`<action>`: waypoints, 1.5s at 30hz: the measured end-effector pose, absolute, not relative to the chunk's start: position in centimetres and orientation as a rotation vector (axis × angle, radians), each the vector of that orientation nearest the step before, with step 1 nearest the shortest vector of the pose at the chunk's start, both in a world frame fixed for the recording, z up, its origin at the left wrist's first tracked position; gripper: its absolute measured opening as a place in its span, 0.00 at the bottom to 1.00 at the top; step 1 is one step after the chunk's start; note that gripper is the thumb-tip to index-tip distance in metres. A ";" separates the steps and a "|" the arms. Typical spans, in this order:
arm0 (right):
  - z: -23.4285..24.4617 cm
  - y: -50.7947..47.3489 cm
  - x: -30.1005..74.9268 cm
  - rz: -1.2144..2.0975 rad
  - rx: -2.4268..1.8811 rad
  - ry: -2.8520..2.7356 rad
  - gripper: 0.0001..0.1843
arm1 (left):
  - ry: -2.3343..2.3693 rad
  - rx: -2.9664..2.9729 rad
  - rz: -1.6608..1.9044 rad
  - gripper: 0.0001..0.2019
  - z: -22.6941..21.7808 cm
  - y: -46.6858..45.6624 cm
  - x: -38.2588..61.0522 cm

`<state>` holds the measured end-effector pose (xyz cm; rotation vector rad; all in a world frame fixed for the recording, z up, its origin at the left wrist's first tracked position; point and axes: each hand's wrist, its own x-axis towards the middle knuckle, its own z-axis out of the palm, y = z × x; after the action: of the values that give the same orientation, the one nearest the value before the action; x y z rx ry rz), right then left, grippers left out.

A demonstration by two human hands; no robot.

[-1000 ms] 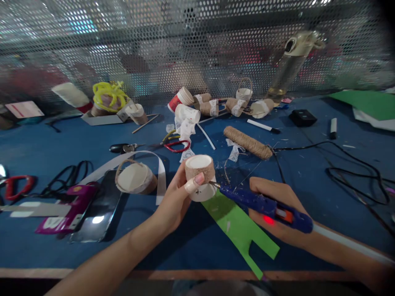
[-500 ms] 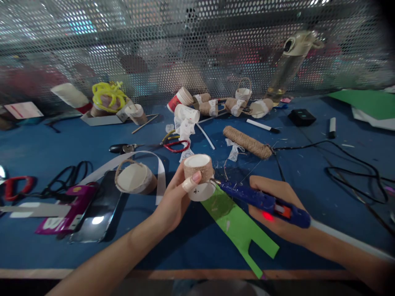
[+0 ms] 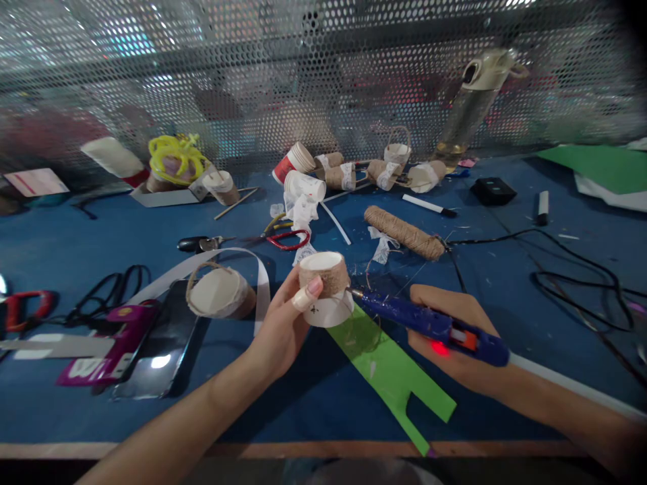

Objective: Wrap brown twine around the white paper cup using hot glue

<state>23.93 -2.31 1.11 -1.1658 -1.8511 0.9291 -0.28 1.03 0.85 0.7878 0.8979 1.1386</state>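
Note:
My left hand [image 3: 280,330] grips a small white paper cup [image 3: 326,288] whose upper half is wrapped in brown twine, thumb pressed on its side. My right hand [image 3: 452,333] is closed around a blue hot glue gun [image 3: 429,325] with a red light glowing; its metal nozzle touches the cup's right side where twine meets bare paper. Both are held just above a green paper cut-out [image 3: 394,374] lying on the blue table [image 3: 505,283].
A twine spool [image 3: 404,232], a finished twine cup with handle [image 3: 220,293], red-handled scissors [image 3: 286,237], a phone [image 3: 156,343], a pink tool [image 3: 104,343], several wrapped cups [image 3: 354,174], a bottle [image 3: 472,101], black cables [image 3: 571,269] and a perforated metal screen [image 3: 303,74] behind.
The cup and the glue gun nozzle have drifted slightly up and left together; the nozzle stays against the cup's side.

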 end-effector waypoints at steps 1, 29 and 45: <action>1.0 -2.3 24.1 0.928 -1.173 -1.864 0.17 | 0.905 0.782 1.142 0.25 0.9 1.0 -0.3; 0.6 -2.0 24.3 0.919 -1.158 -1.843 0.17 | 0.880 0.714 1.170 0.23 0.5 1.3 -0.5; 0.8 -2.4 23.9 0.941 -1.142 -1.827 0.17 | 0.882 0.750 1.188 0.21 -0.1 1.4 -0.3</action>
<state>23.92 -2.42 0.76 -1.1420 -1.8275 0.9411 -0.35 1.42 -0.15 0.7502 0.8825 1.1881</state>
